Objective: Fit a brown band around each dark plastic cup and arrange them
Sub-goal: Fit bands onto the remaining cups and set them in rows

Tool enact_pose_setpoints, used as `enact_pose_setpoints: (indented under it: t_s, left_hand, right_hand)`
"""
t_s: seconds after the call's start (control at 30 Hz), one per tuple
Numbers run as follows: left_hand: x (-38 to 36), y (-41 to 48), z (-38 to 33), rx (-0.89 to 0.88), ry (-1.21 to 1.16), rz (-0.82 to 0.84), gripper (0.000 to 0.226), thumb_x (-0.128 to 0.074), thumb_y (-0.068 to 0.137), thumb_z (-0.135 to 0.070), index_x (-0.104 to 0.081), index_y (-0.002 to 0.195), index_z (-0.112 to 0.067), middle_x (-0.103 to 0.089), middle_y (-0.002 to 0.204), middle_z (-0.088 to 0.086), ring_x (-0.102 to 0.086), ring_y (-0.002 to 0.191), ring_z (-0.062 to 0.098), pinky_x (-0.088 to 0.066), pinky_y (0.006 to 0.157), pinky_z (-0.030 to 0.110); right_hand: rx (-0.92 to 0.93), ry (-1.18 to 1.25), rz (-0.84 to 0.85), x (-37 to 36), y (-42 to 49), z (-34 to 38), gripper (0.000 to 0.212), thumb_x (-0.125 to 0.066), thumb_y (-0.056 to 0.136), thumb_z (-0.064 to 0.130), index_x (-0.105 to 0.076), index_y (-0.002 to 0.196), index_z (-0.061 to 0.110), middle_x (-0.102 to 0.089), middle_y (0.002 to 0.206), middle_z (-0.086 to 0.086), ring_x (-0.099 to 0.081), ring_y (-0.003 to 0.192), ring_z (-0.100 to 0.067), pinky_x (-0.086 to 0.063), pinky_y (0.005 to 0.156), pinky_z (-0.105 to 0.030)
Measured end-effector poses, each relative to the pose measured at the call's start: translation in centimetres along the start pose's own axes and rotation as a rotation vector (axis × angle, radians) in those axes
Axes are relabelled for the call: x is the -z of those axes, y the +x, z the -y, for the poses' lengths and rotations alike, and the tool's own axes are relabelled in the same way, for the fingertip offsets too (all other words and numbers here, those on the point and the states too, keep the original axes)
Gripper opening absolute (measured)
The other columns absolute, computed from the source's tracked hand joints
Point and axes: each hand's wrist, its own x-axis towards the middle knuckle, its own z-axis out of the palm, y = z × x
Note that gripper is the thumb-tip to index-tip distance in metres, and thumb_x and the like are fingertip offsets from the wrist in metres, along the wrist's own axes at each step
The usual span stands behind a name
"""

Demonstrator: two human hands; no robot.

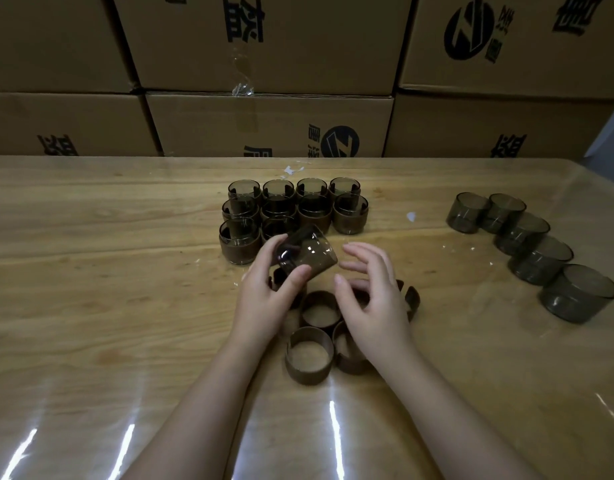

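My left hand (267,296) grips a bare dark plastic cup (307,254), tilted on its side above the table's middle. My right hand (371,292) hovers just right of the cup, fingers spread, holding nothing. Under and between both hands lie several loose brown bands (310,355); some are hidden by my hands. Behind the held cup stands a block of banded cups (295,213) in neat rows. A curved line of bare dark cups (537,247) sits at the right.
The wooden table (108,271) has a glossy clear cover with small white scraps. Stacked cardboard boxes (264,123) wall off the far edge.
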Motion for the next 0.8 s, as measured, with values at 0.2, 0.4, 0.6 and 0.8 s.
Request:
enact_pose_setpoints:
  t_s: [0.2,0.4,0.6,0.8]
  left_hand:
    - [-0.4,-0.04,-0.3,-0.025,0.178,0.076,0.072,-0.05,0.075,-0.064,-0.049,0.135,-0.024,-0.06,0.126,-0.002,-0.053,0.121,0.02,-0.036,0.107,0.051]
    - [-0.34,-0.22,-0.38,-0.064,0.246,0.052,0.072,-0.047,0.075,-0.066,-0.047,0.135,-0.026,-0.054,0.126,-0.011,-0.047,0.121,0.009,-0.025,0.107,0.034]
    - [-0.4,-0.19,-0.28,-0.098,0.239,-0.042,0.062,-0.05,0.074,-0.064,-0.041,0.129,-0.039,-0.042,0.116,-0.031,-0.037,0.113,-0.008,-0.024,0.104,0.033]
    - [-0.56,-0.03,-0.03,-0.121,0.313,-0.116,0.074,-0.053,0.074,-0.065,-0.048,0.136,-0.026,-0.05,0.119,-0.017,-0.039,0.113,-0.003,-0.018,0.101,0.03]
  right_hand:
    - [-0.073,-0.057,0.142,0.17,0.0,-1.02,0.055,-0.049,0.093,0.032,-0.037,0.147,0.024,-0.036,0.151,0.015,-0.032,0.139,0.003,-0.032,0.111,-0.017]
    - [-0.082,-0.12,0.193,0.22,-0.02,-0.92,0.051,-0.051,0.098,0.026,-0.038,0.147,0.021,-0.031,0.155,0.016,-0.024,0.14,0.007,-0.021,0.109,-0.005]
    - [-0.054,-0.095,0.18,0.13,0.04,-0.87,0.049,-0.051,0.097,0.018,-0.041,0.145,0.017,-0.035,0.151,0.014,-0.028,0.136,0.013,-0.023,0.109,-0.007]
    - [-0.058,-0.042,0.154,0.13,-0.06,-0.98,0.048,-0.051,0.096,0.018,-0.043,0.144,0.02,-0.042,0.146,0.013,-0.036,0.136,0.004,-0.035,0.112,-0.024]
